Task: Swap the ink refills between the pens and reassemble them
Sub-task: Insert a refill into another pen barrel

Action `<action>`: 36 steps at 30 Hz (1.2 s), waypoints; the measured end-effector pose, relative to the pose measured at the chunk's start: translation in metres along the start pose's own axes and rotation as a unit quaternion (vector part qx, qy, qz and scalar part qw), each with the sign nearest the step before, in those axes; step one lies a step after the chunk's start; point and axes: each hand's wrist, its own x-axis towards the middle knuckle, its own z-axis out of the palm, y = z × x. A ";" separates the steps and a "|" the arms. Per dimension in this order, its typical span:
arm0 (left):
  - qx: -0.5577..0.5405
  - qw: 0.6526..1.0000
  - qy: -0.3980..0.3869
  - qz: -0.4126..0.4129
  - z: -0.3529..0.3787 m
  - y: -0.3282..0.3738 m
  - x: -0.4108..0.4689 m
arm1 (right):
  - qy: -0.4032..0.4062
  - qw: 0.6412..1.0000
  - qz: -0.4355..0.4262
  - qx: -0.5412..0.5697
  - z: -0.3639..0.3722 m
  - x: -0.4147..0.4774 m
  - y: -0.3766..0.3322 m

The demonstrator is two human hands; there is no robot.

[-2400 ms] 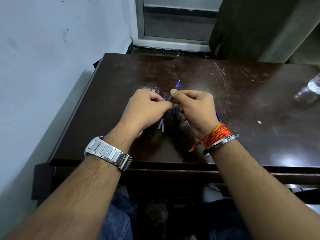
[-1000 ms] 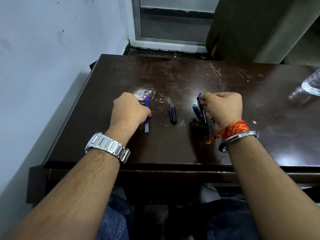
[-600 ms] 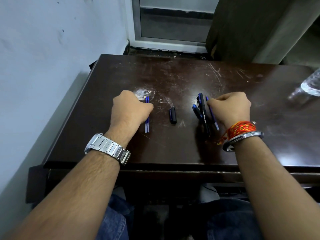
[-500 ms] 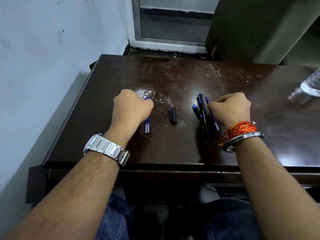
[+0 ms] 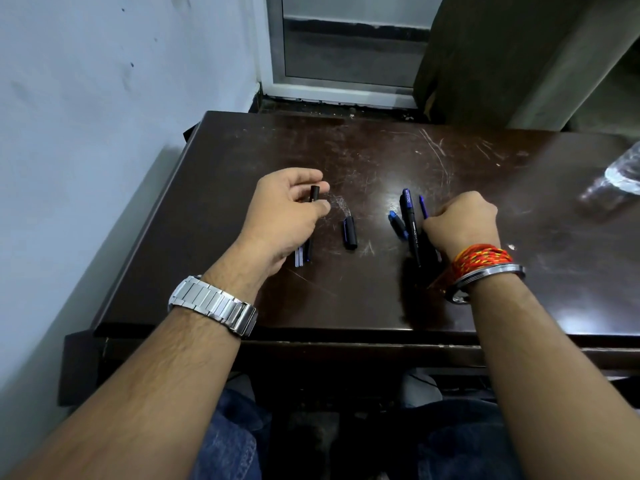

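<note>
My left hand [image 5: 287, 216] holds a black pen barrel [image 5: 313, 194] between thumb and fingers, just above the table. Under that hand lie thin blue refills [image 5: 300, 255], only their near ends showing. A short black cap [image 5: 350, 233] lies in the middle. To the right lie a blue-tipped pen piece [image 5: 397, 224] and a long black pen body [image 5: 411, 226]. My right hand [image 5: 460, 223] is curled into a fist on the table and pinches the lower part of a blue refill [image 5: 423, 206] whose tip sticks out beyond the fingers.
The dark scratched table [image 5: 346, 299] stands against a pale wall on the left. A clear plastic object [image 5: 623, 174] lies at the far right edge. A window frame and a dark curtain stand behind the table.
My left hand has opened up from its fist and lifted a black barrel off the table beside the refills. My right hand stays at the blue refill next to the black pen body.
</note>
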 end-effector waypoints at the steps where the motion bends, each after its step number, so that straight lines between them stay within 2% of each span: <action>1: -0.006 1.000 0.003 0.003 0.000 -0.001 0.000 | 0.022 1.000 -0.014 0.008 0.000 -0.001 -0.001; 3: -0.012 1.000 0.003 0.006 -0.001 -0.001 -0.001 | 0.089 0.993 -0.060 0.052 -0.001 -0.006 -0.007; 5: -0.012 1.000 -0.004 0.009 0.000 0.000 -0.002 | 0.105 0.977 -0.105 0.153 0.000 -0.013 -0.017; 6: -0.010 1.000 -0.010 0.012 0.001 0.000 -0.003 | 0.073 0.961 -0.111 0.242 0.001 -0.017 -0.023; 9: -0.006 0.999 -0.045 0.017 0.004 0.000 -0.005 | -0.061 0.870 -0.078 0.483 0.007 -0.030 -0.039; 11: -0.005 0.997 -0.071 0.015 0.005 0.001 -0.006 | -0.105 0.839 -0.067 0.530 0.011 -0.037 -0.045; 13: -0.003 0.996 -0.090 0.011 0.006 0.001 -0.007 | -0.126 0.825 -0.070 0.547 0.012 -0.041 -0.049; 19: 0.001 0.994 -0.113 -0.003 0.006 0.003 -0.009 | -0.111 0.812 -0.077 0.568 0.009 -0.042 -0.049; 25: 0.013 0.994 -0.105 0.001 0.006 0.002 -0.009 | -0.122 0.834 -0.081 0.532 0.013 -0.044 -0.050; 31: -0.007 0.997 -0.078 0.015 0.006 0.001 -0.009 | -0.188 0.854 -0.083 0.478 0.011 -0.052 -0.048; 36: -0.004 0.999 -0.050 0.021 0.003 0.001 -0.007 | -0.117 0.873 -0.026 0.473 0.002 -0.034 -0.040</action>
